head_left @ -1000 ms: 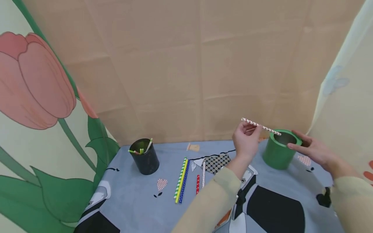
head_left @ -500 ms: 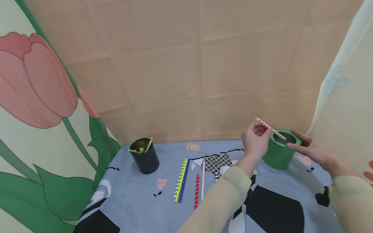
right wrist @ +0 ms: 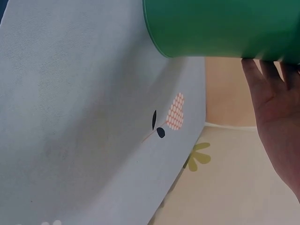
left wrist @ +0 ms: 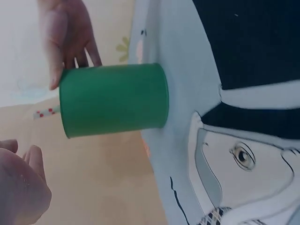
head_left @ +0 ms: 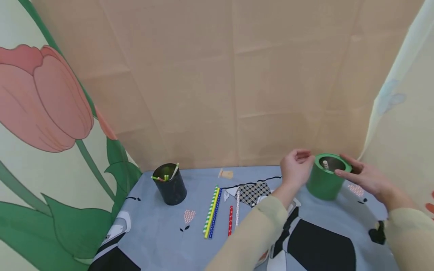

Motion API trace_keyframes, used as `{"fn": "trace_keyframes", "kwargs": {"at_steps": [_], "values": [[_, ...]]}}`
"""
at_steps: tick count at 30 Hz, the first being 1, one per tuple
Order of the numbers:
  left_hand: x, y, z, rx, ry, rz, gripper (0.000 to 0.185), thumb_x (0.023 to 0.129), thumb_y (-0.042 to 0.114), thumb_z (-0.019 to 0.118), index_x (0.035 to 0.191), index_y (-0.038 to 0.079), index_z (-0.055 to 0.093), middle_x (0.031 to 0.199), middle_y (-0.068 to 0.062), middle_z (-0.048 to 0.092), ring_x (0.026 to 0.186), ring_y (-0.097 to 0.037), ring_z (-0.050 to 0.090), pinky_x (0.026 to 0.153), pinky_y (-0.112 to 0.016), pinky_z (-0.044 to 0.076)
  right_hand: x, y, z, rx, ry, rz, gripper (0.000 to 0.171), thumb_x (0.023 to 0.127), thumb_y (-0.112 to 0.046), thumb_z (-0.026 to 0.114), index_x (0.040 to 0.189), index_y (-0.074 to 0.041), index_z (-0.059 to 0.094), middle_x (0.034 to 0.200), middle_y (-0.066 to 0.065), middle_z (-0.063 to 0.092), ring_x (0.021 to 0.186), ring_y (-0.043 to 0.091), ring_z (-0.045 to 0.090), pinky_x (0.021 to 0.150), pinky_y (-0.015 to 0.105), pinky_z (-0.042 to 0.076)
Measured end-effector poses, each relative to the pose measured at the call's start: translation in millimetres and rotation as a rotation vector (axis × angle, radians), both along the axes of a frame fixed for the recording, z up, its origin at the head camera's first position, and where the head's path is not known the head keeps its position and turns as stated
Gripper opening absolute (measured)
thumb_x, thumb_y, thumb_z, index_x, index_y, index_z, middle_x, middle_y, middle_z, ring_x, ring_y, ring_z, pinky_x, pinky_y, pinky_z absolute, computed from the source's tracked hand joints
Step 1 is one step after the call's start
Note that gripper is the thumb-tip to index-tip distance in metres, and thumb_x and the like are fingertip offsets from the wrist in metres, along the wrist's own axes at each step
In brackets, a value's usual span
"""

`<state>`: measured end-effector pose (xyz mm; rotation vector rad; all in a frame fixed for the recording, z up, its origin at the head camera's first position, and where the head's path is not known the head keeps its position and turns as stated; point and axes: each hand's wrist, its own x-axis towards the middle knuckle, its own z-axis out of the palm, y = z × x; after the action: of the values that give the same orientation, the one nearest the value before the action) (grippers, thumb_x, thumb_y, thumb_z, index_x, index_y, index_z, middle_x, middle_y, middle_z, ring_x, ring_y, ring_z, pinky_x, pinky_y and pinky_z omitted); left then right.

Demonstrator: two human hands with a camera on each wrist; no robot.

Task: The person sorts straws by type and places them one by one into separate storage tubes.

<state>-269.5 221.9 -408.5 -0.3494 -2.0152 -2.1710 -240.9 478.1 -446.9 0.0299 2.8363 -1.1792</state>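
- 1 cloth-covered surface (head_left: 159, 229) carries everything, its grey-blue print showing black-and-white figures.
- 1 green cup (head_left: 326, 176) stands upright at the far right of it. The right hand (head_left: 364, 177) steadies the cup with straight fingers against the rim and outer wall, so that grip is loose and wraps round nothing.
- 1 black cup (head_left: 171, 184) stands well apart at the far left, with a few short green-tipped sticks inside.
- 1 left hand (head_left: 296, 169) hovers just beside the green cup's left wall, its fingers loosely curled and holding nothing; that grip is empty.
- 4 straws (head_left: 217, 210) lie side by side in the middle of the cloth: a green-and-yellow one, a blue dotted one, a red one and a white one.
- 1 red-dotted white straw (head_left: 325, 164) stands inside the green cup, only its tip showing above the rim; the left wrist view shows that end poking out past the rim (left wrist: 47, 112).
- By my reading, the dropping-in step for this straw is done. The next move calls for the left hand to reach back to the 4 loose straws and pinch 1 near its middle, while the right hand keeps the cup from tipping.
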Motion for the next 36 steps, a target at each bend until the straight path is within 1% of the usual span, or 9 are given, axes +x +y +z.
{"fn": "trace_keyframes", "kwargs": {"at_steps": [5,7,12,14,17,22,28,32,36], "values": [[-1.7,-31,-3.0,-0.032,0.002,-0.038,0.014,0.092,0.005,0.084,0.102,0.015,0.080,0.092,0.009,0.078,0.080,0.003,0.070,0.072,-0.017,0.058,-0.6,0,-2.6,0.007,0.001,0.003,0.096,0.109,-0.053,0.058,0.170,-0.009,-0.002,0.157,0.053,0.020,0.140,0.067,0.031,0.099,0.074,0.042],[-2.3,-51,-5.8,-0.060,0.001,-0.098,0.014,0.094,0.007,0.083,0.104,0.015,0.079,0.091,0.010,0.077,0.077,0.002,0.070,0.072,-0.019,0.059,-0.7,-1,-3.7,0.022,0.003,0.002,0.097,0.108,-0.055,0.058,0.170,-0.009,-0.001,0.157,0.052,0.021,0.140,0.067,0.031,0.099,0.074,0.042],[-2.5,-116,-21.0,-0.230,0.047,-0.309,0.016,0.100,0.012,0.078,0.115,0.013,0.077,0.090,0.013,0.075,0.073,-0.002,0.072,0.069,-0.022,0.061,1.0,1,-8.5,0.054,0.009,0.006,0.098,0.107,-0.055,0.059,0.170,-0.008,0.002,0.155,0.052,0.026,0.138,0.067,0.035,0.095,0.067,0.047],[-0.7,-145,-26.8,-0.313,0.068,-0.361,0.017,0.101,0.016,0.076,0.119,0.015,0.077,0.091,0.013,0.075,0.075,-0.006,0.074,0.069,-0.025,0.062,2.2,3,-10.7,0.055,0.018,0.009,0.096,0.108,-0.053,0.059,0.170,-0.007,0.002,0.155,0.053,0.026,0.137,0.066,0.037,0.093,0.061,0.050],[0.2,-184,-34.4,-0.386,0.072,-0.385,0.019,0.102,0.018,0.076,0.121,0.015,0.076,0.094,0.009,0.076,0.078,-0.016,0.077,0.069,-0.031,0.064,2.5,9,-12.3,0.065,0.029,0.005,0.095,0.109,-0.052,0.058,0.170,-0.006,0.002,0.155,0.052,0.027,0.136,0.064,0.039,0.089,0.052,0.050],[-7.1,-241,-51.2,-0.409,-0.038,-0.325,0.022,0.103,0.017,0.075,0.123,0.010,0.074,0.098,-0.001,0.077,0.077,-0.026,0.077,0.073,-0.044,0.065,1.0,16,-8.5,0.060,0.031,0.011,0.094,0.110,-0.049,0.057,0.169,-0.004,0.001,0.155,0.053,0.025,0.136,0.065,0.038,0.089,0.050,0.050],[-16.3,-296,-69.1,-0.395,-0.221,-0.238,0.030,0.104,0.021,0.073,0.130,0.006,0.071,0.103,-0.014,0.076,0.077,-0.023,0.075,0.073,-0.042,0.066,6.7,18,0.0,0.059,0.007,-0.001,0.094,0.110,-0.050,0.056,0.169,-0.005,-0.001,0.154,0.054,0.023,0.138,0.069,0.033,0.096,0.070,0.045],[-15.7,-330,-72.7,-0.421,-0.265,-0.165,0.032,0.105,0.023,0.072,0.132,0.005,0.070,0.103,-0.017,0.074,0.076,-0.025,0.074,0.072,-0.040,0.065,7.4,14,2.2,0.069,-0.005,-0.005,0.096,0.109,-0.055,0.056,0.171,-0.010,-0.002,0.156,0.052,0.024,0.140,0.070,0.031,0.098,0.076,0.042],[-13.9,-355,-78.3,-0.523,-0.301,-0.112,0.031,0.105,0.025,0.073,0.129,0.006,0.071,0.098,-0.013,0.073,0.075,-0.026,0.072,0.069,-0.037,0.063,5.3,10,-1.2,0.057,-0.008,-0.005,0.097,0.108,-0.055,0.058,0.171,-0.011,-0.002,0.158,0.051,0.022,0.141,0.069,0.029,0.100,0.076,0.041]]}}
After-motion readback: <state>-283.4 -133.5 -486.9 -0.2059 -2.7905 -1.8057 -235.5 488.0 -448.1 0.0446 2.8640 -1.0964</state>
